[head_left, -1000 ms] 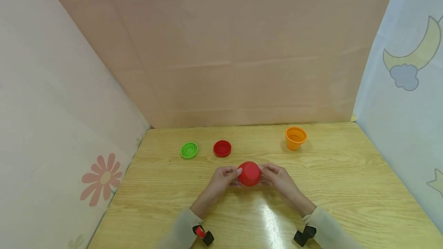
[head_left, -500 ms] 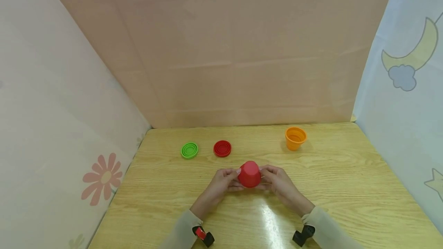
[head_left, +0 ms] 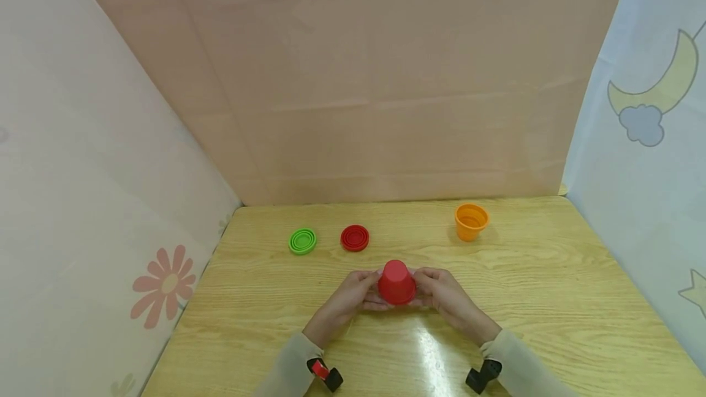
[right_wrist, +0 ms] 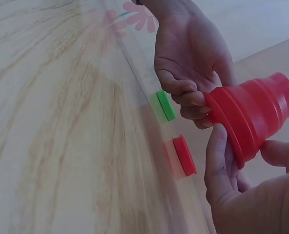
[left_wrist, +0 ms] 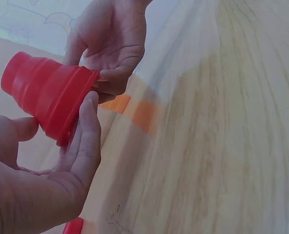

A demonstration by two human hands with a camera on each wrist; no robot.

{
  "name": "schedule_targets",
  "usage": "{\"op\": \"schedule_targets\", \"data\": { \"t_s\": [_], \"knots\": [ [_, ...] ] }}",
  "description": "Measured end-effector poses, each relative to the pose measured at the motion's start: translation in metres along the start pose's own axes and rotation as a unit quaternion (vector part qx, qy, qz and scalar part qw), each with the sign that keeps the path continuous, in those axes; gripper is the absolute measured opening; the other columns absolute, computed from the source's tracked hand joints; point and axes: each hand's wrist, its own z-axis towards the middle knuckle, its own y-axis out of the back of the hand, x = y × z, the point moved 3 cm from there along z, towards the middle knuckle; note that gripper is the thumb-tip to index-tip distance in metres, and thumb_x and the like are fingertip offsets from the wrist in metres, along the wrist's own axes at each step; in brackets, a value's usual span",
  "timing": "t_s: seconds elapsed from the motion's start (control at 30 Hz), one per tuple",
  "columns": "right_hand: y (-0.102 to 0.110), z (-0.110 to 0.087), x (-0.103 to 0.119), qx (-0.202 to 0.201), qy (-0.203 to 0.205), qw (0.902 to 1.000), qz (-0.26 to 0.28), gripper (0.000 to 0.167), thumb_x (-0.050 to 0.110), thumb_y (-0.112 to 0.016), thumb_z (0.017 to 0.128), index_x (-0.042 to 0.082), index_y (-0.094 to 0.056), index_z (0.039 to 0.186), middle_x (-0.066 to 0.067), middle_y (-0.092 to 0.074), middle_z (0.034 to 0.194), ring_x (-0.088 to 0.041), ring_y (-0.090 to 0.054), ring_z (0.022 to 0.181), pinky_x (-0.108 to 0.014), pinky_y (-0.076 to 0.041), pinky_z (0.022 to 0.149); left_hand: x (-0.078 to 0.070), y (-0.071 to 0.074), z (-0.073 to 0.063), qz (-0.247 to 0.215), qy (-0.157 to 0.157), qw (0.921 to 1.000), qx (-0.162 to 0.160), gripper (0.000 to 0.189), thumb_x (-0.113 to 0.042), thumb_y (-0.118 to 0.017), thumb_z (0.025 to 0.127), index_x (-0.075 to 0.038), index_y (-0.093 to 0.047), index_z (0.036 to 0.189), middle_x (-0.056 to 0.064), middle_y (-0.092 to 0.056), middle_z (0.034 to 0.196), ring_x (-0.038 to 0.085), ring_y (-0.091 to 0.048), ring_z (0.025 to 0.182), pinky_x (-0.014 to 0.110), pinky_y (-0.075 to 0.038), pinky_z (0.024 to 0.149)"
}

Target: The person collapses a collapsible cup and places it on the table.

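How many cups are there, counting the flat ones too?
4. The left grip and right grip hold a tall red cup; beyond it, a flat green cup and flat red cup lie left, and an orange cup stands right.

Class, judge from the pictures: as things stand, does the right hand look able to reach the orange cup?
Probably yes, if it lets go: the right hand grips the upturned red cup, but nothing visible stands between it and the orange cup farther back on the table.
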Motion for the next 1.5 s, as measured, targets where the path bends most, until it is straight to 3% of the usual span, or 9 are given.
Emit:
{"op": "schedule_targets", "data": {
  "t_s": [0.3,0.53,0.87,1.0,1.13,1.3,1.5],
  "knots": [
    [0.000,-0.002,0.001,0.011,-0.008,0.9998,-0.014,0.046,0.026,-0.051,0.112,-0.014,-0.057,0.134,0.001,-0.076,0.111,-0.013,-0.073,0.099,-0.034,-0.066,0.089,-0.003,-0.001,-0.002,0.017,0.013,0.9998,0.002,0.036,-0.025,-0.050,0.111,0.001,-0.070,0.127,0.013,-0.080,0.105,0.018,-0.078,0.084,0.033,-0.067,0.084],
    [-0.002,-0.001,0.000,0.026,-0.015,0.9995,0.009,0.036,0.026,-0.050,0.112,-0.005,-0.066,0.124,0.002,-0.079,0.105,-0.012,-0.075,0.094,-0.034,-0.067,0.087,-0.001,0.001,0.000,0.026,0.018,0.9995,-0.003,0.031,-0.023,-0.052,0.110,0.001,-0.070,0.121,0.009,-0.079,0.100,0.017,-0.077,0.082,0.028,-0.066,0.078],
    [0.001,0.002,0.000,0.033,-0.022,0.9992,0.007,0.029,0.020,-0.051,0.111,-0.003,-0.067,0.116,0.001,-0.077,0.100,-0.012,-0.076,0.091,-0.033,-0.067,0.084,-0.003,0.001,0.000,0.033,0.005,0.9994,0.003,0.035,-0.030,-0.054,0.110,-0.001,-0.070,0.121,0.010,-0.080,0.102,0.018,-0.079,0.081,0.033,-0.068,0.081],
    [0.003,0.005,-0.001,0.022,-0.026,0.9993,-0.016,0.027,0.017,-0.053,0.109,-0.006,-0.068,0.112,-0.002,-0.076,0.098,-0.015,-0.076,0.085,-0.035,-0.068,0.081,-0.005,0.002,0.004,0.049,0.002,0.9987,-0.011,0.041,-0.038,-0.056,0.109,-0.002,-0.073,0.120,0.009,-0.080,0.098,0.015,-0.078,0.075,0.029,-0.067,0.073],
    [0.007,0.009,-0.001,-0.013,-0.014,0.9972,-0.073,0.025,0.013,-0.056,0.106,-0.008,-0.069,0.106,-0.003,-0.073,0.095,-0.014,-0.073,0.079,-0.031,-0.067,0.073,-0.006,0.002,0.008,0.066,0.004,0.9975,-0.024,0.045,-0.044,-0.058,0.107,-0.003,-0.076,0.116,0.005,-0.078,0.087,0.012,-0.075,0.068,0.022,-0.064,0.064],
    [0.012,0.011,0.004,-0.046,0.000,0.9907,-0.128,0.022,0.010,-0.056,0.105,-0.008,-0.069,0.105,-0.001,-0.072,0.087,-0.012,-0.069,0.075,-0.026,-0.064,0.068,-0.010,0.001,0.013,0.068,0.003,0.9976,-0.012,0.046,-0.047,-0.060,0.105,-0.004,-0.078,0.114,0.002,-0.076,0.077,0.011,-0.073,0.065,0.018,-0.059,0.060],
    [0.012,0.013,0.007,-0.048,-0.004,0.9920,-0.117,0.017,0.008,-0.060,0.102,-0.007,-0.068,0.103,0.002,-0.071,0.080,-0.010,-0.069,0.070,-0.027,-0.065,0.065,-0.014,0.003,0.018,0.063,0.003,0.9979,0.014,0.044,-0.043,-0.060,0.106,-0.003,-0.076,0.115,0.001,-0.076,0.077,0.011,-0.073,0.066,0.017,-0.059,0.060]
  ]
}}
